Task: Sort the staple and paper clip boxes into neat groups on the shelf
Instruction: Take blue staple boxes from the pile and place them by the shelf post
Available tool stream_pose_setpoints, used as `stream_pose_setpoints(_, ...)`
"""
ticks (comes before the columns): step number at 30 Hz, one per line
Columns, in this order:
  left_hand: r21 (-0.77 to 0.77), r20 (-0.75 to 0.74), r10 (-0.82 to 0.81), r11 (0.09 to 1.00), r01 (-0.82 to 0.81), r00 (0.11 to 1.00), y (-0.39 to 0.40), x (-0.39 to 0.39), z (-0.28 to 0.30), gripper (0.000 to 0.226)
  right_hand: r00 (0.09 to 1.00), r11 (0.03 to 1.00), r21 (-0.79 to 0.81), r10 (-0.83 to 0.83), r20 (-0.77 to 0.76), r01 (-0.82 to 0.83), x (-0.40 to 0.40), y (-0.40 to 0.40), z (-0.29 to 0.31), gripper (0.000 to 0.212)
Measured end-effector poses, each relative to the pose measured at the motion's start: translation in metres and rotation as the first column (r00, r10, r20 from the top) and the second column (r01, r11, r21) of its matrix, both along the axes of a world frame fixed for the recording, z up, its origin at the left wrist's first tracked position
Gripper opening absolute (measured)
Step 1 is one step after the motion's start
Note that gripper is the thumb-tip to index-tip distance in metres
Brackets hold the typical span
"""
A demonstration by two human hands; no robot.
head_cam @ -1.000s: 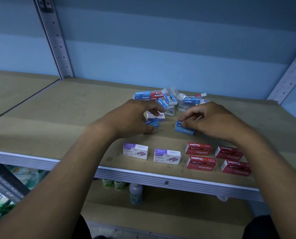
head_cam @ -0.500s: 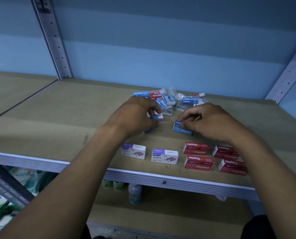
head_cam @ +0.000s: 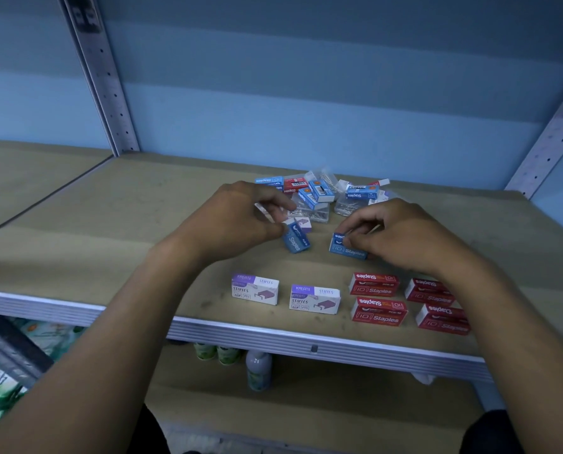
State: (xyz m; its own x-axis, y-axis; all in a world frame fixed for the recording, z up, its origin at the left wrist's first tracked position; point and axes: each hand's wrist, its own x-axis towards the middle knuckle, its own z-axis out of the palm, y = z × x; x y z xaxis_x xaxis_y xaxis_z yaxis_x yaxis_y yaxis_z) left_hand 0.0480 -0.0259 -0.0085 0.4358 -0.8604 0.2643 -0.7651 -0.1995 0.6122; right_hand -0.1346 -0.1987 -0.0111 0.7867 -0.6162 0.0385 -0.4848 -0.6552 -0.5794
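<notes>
Wooden shelf (head_cam: 110, 204), blue back wall. Left hand (head_cam: 237, 217) fingers pinch a blue staple box (head_cam: 296, 241), tilted, just off the shelf. Right hand (head_cam: 401, 234) fingers grip a second blue box (head_cam: 345, 249) lying flat. Unsorted pile (head_cam: 319, 194) behind both. Front edge: two white boxes (head_cam: 286, 293), beside them four red boxes (head_cam: 408, 301) in a grid.

Dim, bluish light; soft shadows; wide-angle bending at edges; slight blur.
</notes>
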Motion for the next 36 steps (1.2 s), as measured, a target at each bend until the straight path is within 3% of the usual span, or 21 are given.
stream_pose_setpoints(7, 0.165, 0.172, -0.014, 0.986, -0.015, 0.985, 0.016, 0.015, -0.003, 0.029, 1.000, 1.000, -0.007, 0.002, -0.005, -0.002, 0.001, -0.002, 0.000, 0.013)
stream_pose_setpoints(11, 0.207, 0.170, -0.012, 0.978, -0.023, 0.985, 0.016, 0.017, -0.005, 0.029, 1.000, 1.000, -0.004, 0.001, 0.006, -0.001, 0.002, -0.003, -0.002, 0.011)
stream_pose_setpoints(17, 0.163, 0.075, -0.022, 0.987, 0.009, 0.997, 0.009, 0.011, -0.004, 0.029, 1.000, 1.000, 0.002, 0.003, 0.024, -0.003, 0.001, -0.005, 0.000, 0.010)
stream_pose_setpoints(26, 0.119, 0.127, 0.001, 0.993, -0.017, 0.992, -0.008, -0.004, -0.008, 0.017, 1.000, 0.998, -0.058, -0.008, 0.010, 0.008, -0.006, -0.008, 0.002, 0.015)
stream_pose_setpoints(36, -0.036, 0.108, -0.119, 0.992, 0.123, 0.987, -0.048, -0.050, -0.002, 0.017, 0.998, 0.990, -0.125, -0.061, 0.021, 0.063, -0.061, -0.026, 0.012, 0.018)
